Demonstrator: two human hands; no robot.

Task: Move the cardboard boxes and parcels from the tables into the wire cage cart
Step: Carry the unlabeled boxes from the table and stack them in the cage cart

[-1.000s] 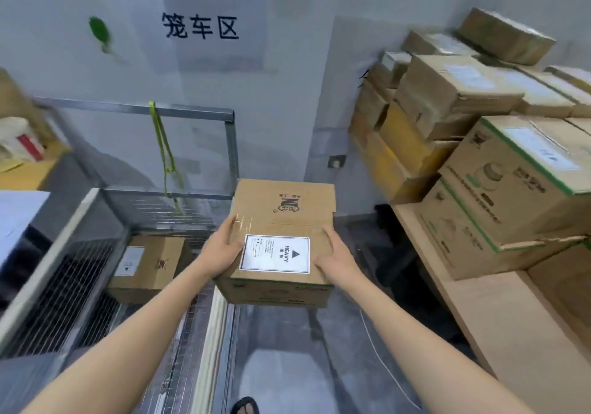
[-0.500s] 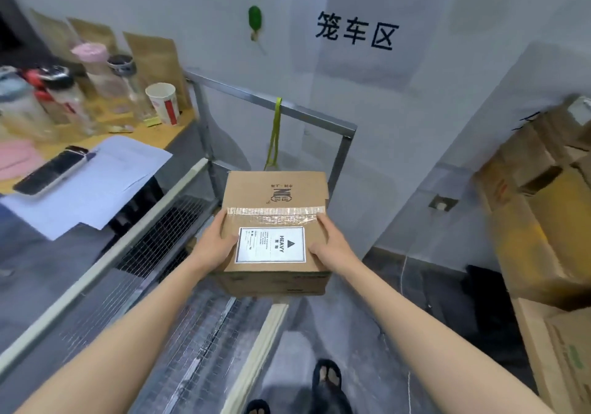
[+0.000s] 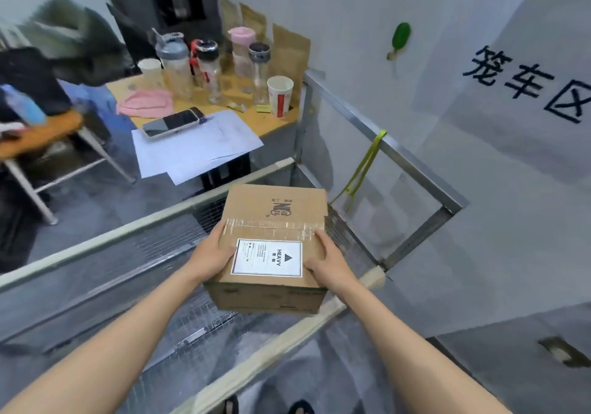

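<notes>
A brown cardboard box [image 3: 275,212] with clear tape across its top and a white "HEAVY" label is held in front of me, over the open top of the wire cage cart [image 3: 419,170]. My left hand [image 3: 211,255] grips the box's left side, thumb on top. My right hand [image 3: 329,265] grips its right side, thumb on top. The box hangs above the cart's near taped rail [image 3: 265,349], with wire mesh visible below it. The cart's floor under the box is hidden.
Left of the cart, a wooden table [image 3: 278,122] holds bottles, a paper cup [image 3: 279,95], a phone [image 3: 174,122] and loose sheets. A chair [image 3: 41,132] with clothes stands at far left. A grey wall [image 3: 479,110] backs the cart. A green strap [image 3: 364,164] hangs from its rail.
The view has swung left, away from the stacked boxes. The box, still held by both hands, has moved from beside the cart to over its open top.
</notes>
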